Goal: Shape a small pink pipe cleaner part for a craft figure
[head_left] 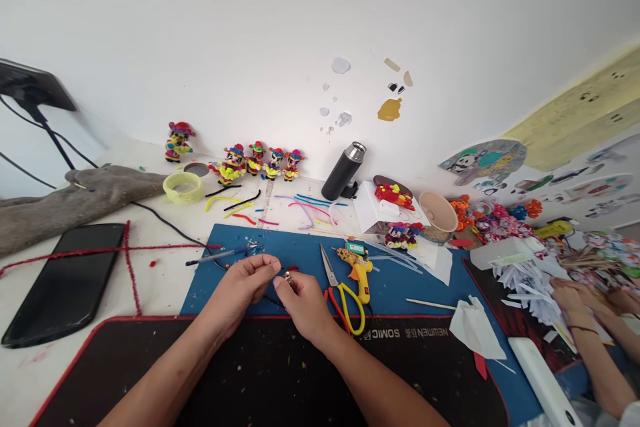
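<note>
My left hand (253,278) is closed in a pinch above the blue mat (215,290); whatever sits between its fingertips is too small to make out. Close beside it, my right hand (304,303) is closed too, with a tiny shiny metallic-looking piece (287,277) showing at the thumb and forefinger. A bit of red shows just behind the right fingers. To the right of this hand lie scissors (345,293) with red and yellow handles, blades apart, and a yellow glue gun (361,270). A pen (215,256) rests left of my left hand.
Pipe-cleaner figures (233,163) stand along the wall, with loose coloured pipe cleaners (310,208) before them. A roll of tape (183,187), a black flask (345,170) and a black phone (65,277) are around. At right, another person's hands (575,300) are near paper strips (530,287).
</note>
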A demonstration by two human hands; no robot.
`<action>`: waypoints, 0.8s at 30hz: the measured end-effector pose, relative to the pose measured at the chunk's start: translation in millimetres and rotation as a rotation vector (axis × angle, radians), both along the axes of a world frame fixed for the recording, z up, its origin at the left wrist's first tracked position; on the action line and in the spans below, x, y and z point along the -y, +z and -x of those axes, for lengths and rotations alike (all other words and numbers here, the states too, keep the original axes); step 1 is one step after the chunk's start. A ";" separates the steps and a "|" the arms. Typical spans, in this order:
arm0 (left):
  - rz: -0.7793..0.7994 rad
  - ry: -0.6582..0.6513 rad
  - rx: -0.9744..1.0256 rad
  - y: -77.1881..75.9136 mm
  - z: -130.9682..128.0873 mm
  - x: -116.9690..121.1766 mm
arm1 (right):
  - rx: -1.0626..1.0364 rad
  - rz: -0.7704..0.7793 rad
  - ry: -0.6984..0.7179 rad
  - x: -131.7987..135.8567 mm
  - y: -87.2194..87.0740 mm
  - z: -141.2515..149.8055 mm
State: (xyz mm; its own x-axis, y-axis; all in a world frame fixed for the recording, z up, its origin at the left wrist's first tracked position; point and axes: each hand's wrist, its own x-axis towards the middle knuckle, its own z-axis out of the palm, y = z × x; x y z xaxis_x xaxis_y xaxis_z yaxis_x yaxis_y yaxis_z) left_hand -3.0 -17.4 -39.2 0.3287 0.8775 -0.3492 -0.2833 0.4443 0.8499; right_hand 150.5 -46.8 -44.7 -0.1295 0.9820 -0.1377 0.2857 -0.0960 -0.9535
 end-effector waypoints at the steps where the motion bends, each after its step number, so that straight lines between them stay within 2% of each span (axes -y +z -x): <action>1: 0.005 -0.001 0.001 0.2 0.1 0.1 | -0.041 0.006 0.028 1.0 0.9 -1.1; 4: 0.020 0.004 -0.012 0.1 0.5 0.5 | -0.121 0.010 0.102 4.8 5.0 -3.7; 6: 0.020 0.004 -0.019 -0.9 0.7 0.5 | -0.130 -0.005 0.099 7.1 8.0 -4.4; 11: -0.001 -0.001 0.000 -3.0 0.6 -0.2 | -0.094 -0.041 -0.063 6.9 10.5 -7.2; 15: -0.001 -0.002 -0.005 -0.8 0.4 0.3 | -0.119 0.009 -0.162 3.3 9.3 -12.5; 18: 0.000 -0.005 -0.018 1.7 0.0 0.8 | -0.136 0.009 -0.197 2.1 11.6 -14.9; 24: -0.007 0.000 -0.017 2.0 -0.2 0.3 | -0.099 -0.086 -0.216 3.4 18.8 -11.7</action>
